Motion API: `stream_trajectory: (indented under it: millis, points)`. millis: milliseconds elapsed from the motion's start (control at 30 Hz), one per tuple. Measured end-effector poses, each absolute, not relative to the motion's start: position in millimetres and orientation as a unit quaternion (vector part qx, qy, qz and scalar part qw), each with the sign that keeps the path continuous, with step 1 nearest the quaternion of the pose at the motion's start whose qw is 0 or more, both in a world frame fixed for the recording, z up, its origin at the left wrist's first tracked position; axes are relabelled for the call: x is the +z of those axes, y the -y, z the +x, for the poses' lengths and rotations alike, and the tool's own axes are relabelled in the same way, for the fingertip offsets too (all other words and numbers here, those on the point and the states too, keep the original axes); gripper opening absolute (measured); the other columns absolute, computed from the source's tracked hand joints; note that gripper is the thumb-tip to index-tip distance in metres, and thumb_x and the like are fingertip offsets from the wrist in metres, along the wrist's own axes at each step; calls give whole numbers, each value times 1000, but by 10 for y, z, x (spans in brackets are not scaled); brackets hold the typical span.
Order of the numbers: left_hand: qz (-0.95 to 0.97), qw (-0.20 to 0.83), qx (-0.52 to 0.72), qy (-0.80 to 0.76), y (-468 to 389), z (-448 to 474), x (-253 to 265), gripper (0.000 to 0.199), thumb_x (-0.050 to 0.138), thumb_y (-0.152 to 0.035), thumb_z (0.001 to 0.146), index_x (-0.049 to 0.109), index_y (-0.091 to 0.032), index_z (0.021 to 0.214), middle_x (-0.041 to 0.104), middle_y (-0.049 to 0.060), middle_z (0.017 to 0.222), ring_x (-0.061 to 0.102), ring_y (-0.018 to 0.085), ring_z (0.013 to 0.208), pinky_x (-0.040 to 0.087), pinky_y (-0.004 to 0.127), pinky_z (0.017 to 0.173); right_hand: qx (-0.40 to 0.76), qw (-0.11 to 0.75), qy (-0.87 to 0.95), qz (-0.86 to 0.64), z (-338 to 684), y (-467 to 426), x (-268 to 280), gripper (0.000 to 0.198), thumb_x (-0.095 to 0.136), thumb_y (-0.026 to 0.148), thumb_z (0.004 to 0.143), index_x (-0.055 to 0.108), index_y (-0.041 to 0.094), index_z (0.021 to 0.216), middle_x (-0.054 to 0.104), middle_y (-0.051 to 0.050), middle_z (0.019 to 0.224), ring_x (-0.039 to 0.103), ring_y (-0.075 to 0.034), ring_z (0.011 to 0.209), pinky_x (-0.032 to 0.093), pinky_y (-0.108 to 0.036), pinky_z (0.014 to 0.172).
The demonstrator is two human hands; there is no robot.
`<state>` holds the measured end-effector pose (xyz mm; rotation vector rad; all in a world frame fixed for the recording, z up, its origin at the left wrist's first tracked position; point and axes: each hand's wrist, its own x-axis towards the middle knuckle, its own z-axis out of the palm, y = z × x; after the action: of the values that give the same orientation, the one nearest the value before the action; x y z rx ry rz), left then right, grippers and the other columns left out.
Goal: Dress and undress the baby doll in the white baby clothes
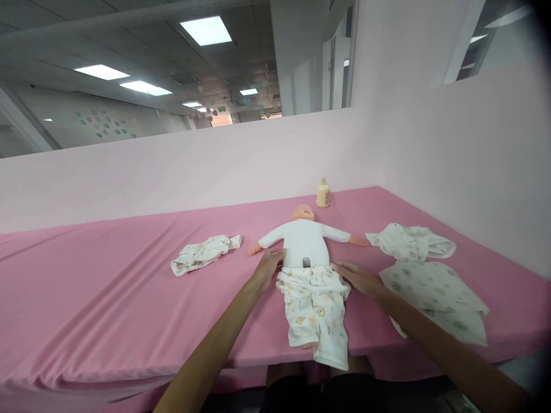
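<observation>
A baby doll (305, 244) with a white cloth body lies on its back, its arms spread wide and its head toward the wall. Pale printed baby pants (314, 304) cover its legs up to the waist, and the right-hand pant leg hangs over the front edge. My left hand (270, 265) rests at the left side of the doll's waist, its fingers extended and just above the waistband. On the opposite side, my right hand (353, 274) has its fingers stretched out against the waistband's edge. Neither hand visibly grips the cloth.
Pink cloth (129, 287) covers the table. A crumpled printed baby garment (205, 253) lies at left. At right are another printed garment (404, 241) and a spread printed cloth (439, 292). Near the wall stands a cream pump bottle (323, 195), behind the doll's head.
</observation>
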<state>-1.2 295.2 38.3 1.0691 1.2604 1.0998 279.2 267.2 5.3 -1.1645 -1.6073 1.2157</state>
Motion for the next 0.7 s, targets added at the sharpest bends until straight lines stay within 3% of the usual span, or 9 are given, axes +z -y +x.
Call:
stream_trajectory:
  millis: [100,233,367,500,600,700]
  points:
    - [490,469,453,-578,-2659,-51,350,58,66,-51,88,44,-21,133,59,11,122,64,18,94,53,29,76,515,373,647,-420,2897,-2464,40,48,63,61,88,70,25,120,71,-8,124,62,-32,122,50,-48,103]
    - [565,423,443,-552,-2438,-29,287,46,61,-57,91,48,-22,118,55,5,107,56,14,86,48,24,67,534,370,665,-369,2906,-2328,-22,68,77,51,81,55,24,139,60,-12,141,56,-33,131,47,-51,109]
    - [599,419,441,-521,-2371,-55,190,42,57,-61,91,47,-21,96,51,-1,88,48,12,74,42,23,63,494,364,678,-405,2856,-2266,-115,89,87,46,69,43,23,144,54,-15,145,53,-34,132,48,-51,108]
    - [636,437,384,-508,-2244,-166,157,42,49,-62,96,47,-21,90,49,-3,73,46,13,67,41,26,66,443,355,682,-461,2802,-2289,-136,85,86,49,69,44,22,137,54,-15,140,55,-33,128,51,-49,103]
    - [676,421,348,-494,-2043,-254,181,42,52,-61,94,53,-21,107,61,4,98,58,19,93,48,34,85,437,352,685,-464,2783,-2345,-129,79,86,50,69,47,22,131,57,-13,133,58,-32,124,52,-47,100]
    - [697,400,337,-490,-1810,-265,186,70,75,-57,79,47,-23,133,53,11,138,52,28,126,45,40,105,436,349,684,-469,2776,-2395,-126,75,86,51,68,47,22,126,58,-11,129,58,-30,120,52,-46,98]
